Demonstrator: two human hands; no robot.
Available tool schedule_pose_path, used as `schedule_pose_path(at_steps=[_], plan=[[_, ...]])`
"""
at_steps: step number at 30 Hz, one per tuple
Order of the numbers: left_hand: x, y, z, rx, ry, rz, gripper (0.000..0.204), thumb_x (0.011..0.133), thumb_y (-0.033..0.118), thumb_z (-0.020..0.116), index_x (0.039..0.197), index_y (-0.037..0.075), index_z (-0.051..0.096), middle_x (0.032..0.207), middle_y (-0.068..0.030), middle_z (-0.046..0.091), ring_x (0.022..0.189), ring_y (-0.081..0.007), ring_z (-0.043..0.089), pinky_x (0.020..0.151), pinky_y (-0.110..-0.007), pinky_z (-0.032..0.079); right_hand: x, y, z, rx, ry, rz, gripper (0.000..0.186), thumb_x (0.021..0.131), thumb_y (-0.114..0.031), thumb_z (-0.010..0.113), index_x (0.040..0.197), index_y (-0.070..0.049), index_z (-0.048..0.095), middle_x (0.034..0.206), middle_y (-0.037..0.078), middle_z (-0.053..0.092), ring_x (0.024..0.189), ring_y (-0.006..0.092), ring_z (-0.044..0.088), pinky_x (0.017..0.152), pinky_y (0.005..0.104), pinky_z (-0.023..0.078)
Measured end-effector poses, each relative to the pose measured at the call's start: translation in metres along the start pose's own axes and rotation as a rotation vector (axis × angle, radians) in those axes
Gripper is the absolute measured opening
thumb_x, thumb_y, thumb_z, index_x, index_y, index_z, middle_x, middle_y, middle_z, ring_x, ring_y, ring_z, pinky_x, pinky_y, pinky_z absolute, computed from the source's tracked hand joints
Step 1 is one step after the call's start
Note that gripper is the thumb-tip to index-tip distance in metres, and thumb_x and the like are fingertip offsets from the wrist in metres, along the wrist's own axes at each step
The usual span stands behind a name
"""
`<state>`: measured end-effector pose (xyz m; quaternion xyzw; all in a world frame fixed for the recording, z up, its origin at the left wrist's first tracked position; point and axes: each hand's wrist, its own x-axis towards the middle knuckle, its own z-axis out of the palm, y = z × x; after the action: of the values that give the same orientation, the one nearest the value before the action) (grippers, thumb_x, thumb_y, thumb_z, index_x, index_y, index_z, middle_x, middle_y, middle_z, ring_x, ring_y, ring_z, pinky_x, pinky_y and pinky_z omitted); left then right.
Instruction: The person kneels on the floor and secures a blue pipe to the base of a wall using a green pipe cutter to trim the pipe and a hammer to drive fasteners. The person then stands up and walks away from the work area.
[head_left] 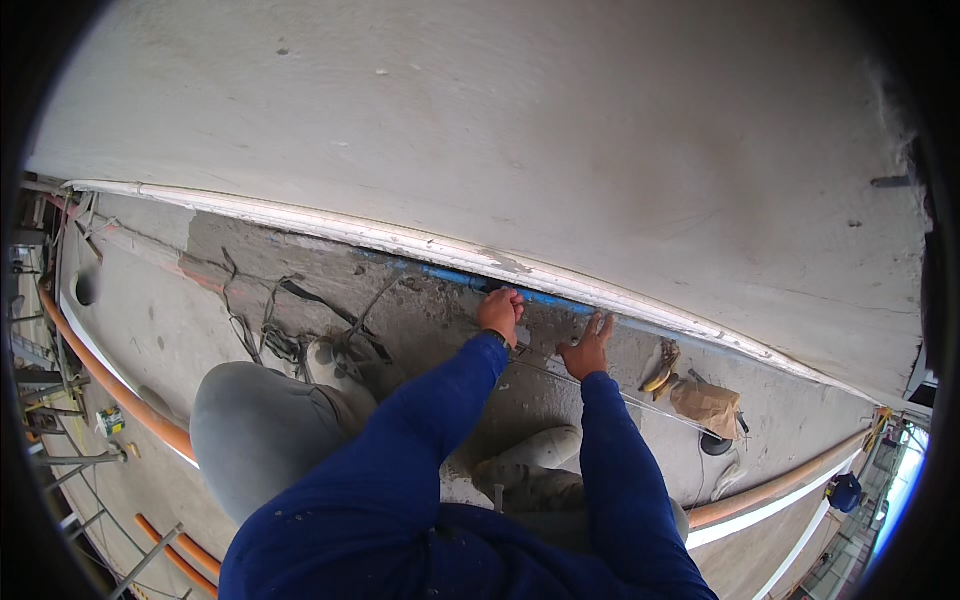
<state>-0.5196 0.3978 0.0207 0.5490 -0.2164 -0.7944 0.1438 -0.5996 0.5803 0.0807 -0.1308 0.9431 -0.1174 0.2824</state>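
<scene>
My left hand [500, 315] is at a blue pipe [448, 275] under the white trim strip [390, 236] along the wall base. Its fingers are curled at the slot; what they hold is too hidden to name. To its right, my right hand [590, 348] has its fingers apart, their tips up by the lower edge of the trim and pipe. A thin pale line crosses beneath both hands. Black straps [285, 335] lie tangled to the left, beside my grey-clad knee [250, 430]. A brown paper bag [705, 405] and a banana-like yellow-brown object [660, 370] sit to the right.
The concrete wall [540, 110] rises ahead. Orange pipes [120, 370] and white pipes run along the ledge behind me on both sides. Metal scaffolding [85, 460] stands at the far left. A dark blue bundle [843, 492] is at the far right.
</scene>
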Motion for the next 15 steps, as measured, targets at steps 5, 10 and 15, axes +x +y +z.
schedule_pose_path(at_steps=[5, 10, 15], plan=[[-0.004, -0.008, -0.021, 0.13, -0.01, -0.045, 0.02, 0.107, 0.026, 0.059, 0.098, 0.01, 0.069, 0.088, -0.003, 0.071, 0.067, -0.0123, 0.061, 0.061, -0.03, 0.051, 0.002, -0.006, -0.009, 0.045, -0.05, 0.05, 0.12, 0.08, -0.035, 0.085, 0.165, 0.009, 0.012, 0.171, 0.035, -0.011, 0.149, 0.053, 0.037, 0.12, 0.0473, 0.043], [0.011, 0.0, -0.031, 0.17, -0.056, -0.081, 0.021, 0.107, 0.027, 0.059, 0.101, 0.01, 0.069, 0.092, -0.0031, 0.071, 0.068, -0.0126, 0.063, 0.064, -0.03, 0.051, 0.004, -0.01, -0.007, 0.081, -0.055, 0.028, 0.12, 0.081, -0.036, 0.084, 0.165, 0.01, 0.012, 0.171, 0.035, -0.011, 0.149, 0.054, 0.037, 0.12, 0.0469, 0.042], [-0.001, 0.003, -0.028, 0.264, -0.09, -0.088, 0.018, 0.106, 0.027, 0.059, 0.107, 0.012, 0.069, 0.097, -0.0027, 0.073, 0.069, -0.013, 0.064, 0.058, -0.032, 0.05, 0.008, 0.01, 0.003, 0.029, -0.008, 0.02, 0.119, 0.083, -0.039, 0.082, 0.166, 0.008, 0.012, 0.172, 0.032, -0.011, 0.139, 0.0545, 0.052, 0.117, 0.0475, 0.046]])
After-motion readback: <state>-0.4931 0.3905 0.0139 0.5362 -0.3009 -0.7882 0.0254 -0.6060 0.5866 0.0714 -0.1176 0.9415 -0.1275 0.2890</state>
